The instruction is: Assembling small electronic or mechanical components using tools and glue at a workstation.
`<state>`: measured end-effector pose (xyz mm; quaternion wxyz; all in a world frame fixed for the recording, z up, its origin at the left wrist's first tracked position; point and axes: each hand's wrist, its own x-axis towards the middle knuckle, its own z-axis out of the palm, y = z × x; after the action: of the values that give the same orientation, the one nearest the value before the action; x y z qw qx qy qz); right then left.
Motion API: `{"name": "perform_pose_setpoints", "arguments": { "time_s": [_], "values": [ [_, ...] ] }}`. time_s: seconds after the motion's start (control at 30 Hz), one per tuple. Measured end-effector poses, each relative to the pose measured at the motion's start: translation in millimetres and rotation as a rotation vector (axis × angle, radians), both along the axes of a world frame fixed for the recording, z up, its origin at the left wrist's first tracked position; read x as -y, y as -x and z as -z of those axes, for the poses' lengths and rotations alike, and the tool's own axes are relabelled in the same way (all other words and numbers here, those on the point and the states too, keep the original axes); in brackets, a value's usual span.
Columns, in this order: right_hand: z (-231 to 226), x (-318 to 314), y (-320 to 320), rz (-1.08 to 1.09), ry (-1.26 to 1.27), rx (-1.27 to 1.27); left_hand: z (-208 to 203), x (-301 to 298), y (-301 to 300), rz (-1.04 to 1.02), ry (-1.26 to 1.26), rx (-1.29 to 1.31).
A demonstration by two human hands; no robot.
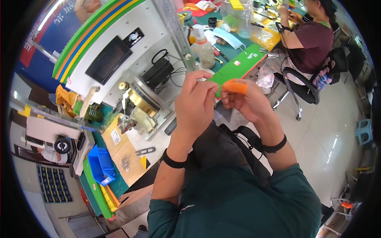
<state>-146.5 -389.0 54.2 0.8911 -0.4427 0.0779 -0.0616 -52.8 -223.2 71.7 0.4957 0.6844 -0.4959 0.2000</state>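
My left hand [195, 104] and my right hand [251, 104] are raised close together in front of me, fingertips pinched. Whatever lies between them is too small to make out. An orange finger cot [235, 87] covers one finger of my right hand. Each wrist wears a black band. Just beyond the fingers is a long green board [237, 66] with a red edge. Left of my left hand stands a white machine with a brass-coloured wheel [142, 102]. Thread snips [145, 151] lie on brown paper [126, 176] beside a small heap of thin metal pieces [125, 163].
A blue bin [100, 166] stands at the bench's left end. A spray bottle [204, 51] and a blue face mask [229, 38] are on the far bench. To the right, a co-worker [311, 43] sits on a black wheeled chair [303, 85]. A blue stool [363, 132] stands farther right.
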Motion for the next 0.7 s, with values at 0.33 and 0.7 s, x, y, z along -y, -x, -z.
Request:
{"name": "perform_pose_setpoints", "arguments": {
  "time_s": [0.33, 0.7],
  "values": [
    [40, 45, 14, 0.078, -0.304, -0.088, 23, 58, -9, 0.169, -0.132, -0.2],
    [111, 164, -47, 0.633, -0.355, -0.043, 62, 193, -45, 0.007, -0.604, -0.057]
  ]
}}
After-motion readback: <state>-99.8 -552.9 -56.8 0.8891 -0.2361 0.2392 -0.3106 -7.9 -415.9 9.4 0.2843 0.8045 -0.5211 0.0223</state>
